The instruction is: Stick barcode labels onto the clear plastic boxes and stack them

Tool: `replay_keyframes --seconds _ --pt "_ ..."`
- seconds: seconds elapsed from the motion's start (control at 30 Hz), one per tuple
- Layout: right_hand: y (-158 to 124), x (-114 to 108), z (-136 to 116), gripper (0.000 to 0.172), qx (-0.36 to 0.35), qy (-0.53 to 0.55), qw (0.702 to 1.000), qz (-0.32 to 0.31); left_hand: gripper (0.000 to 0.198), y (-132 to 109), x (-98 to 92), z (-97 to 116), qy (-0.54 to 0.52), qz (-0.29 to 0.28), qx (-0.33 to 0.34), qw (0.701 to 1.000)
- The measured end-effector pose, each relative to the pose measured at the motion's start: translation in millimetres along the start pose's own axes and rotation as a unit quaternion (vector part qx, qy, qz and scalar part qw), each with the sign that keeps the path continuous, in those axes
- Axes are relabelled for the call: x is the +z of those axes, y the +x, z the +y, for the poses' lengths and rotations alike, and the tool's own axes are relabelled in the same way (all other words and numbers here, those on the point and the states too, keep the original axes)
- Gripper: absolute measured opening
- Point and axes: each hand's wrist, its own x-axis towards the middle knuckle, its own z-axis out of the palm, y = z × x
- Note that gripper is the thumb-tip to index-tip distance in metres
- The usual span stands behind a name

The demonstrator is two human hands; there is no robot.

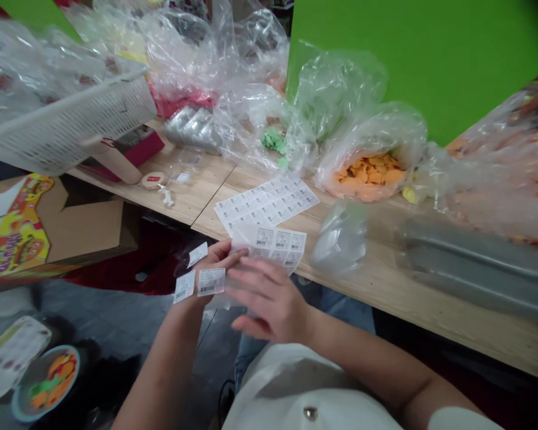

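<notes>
My left hand point(213, 263) grips a sheet of barcode labels point(298, 242) by its left edge. White barcode labels point(211, 282) are stuck on the back of this hand and on the wrist. My right hand point(273, 298) reaches across, fingers stretched out and slightly blurred, over the lower left of the sheet and close to the left fingers. Nothing shows in its fingers. More printed label sheets point(269, 200) lie on the wooden table just beyond. To their right is a clear plastic bag or pouch point(341, 236).
Open plastic bags hold orange pieces point(372, 170) and green pieces point(274, 141) at the back. A grey tray point(466, 263) lies right. A white basket point(72, 119) overhangs a cardboard box point(89, 233) at left. A blue bowl point(18, 406) stands on the floor.
</notes>
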Motion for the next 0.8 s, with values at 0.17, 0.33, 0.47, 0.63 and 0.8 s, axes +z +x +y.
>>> replay_keyframes --seconds 0.17,0.33,0.47,0.63,0.8 --pt "13 -33 45 0.042 0.266 0.054 0.962 -0.020 0.032 -4 -10.9 -1 0.013 -0.024 -0.008 1.000" --pt "17 -32 58 0.030 0.327 0.122 0.936 -0.054 0.033 -3 -18.2 -2 0.027 -0.058 -0.023 0.998" --pt "9 -22 39 0.015 0.215 -0.030 0.974 0.071 0.030 0 -16.4 -5 0.075 -0.074 -0.034 0.994" --pt "5 -15 29 0.016 0.242 0.069 0.967 0.045 0.022 0 -9.5 7 0.260 -0.084 0.158 0.949" --pt "6 -24 38 0.014 0.293 0.183 0.938 -0.019 0.017 -4 -1.9 17 0.336 -0.108 0.260 0.899"
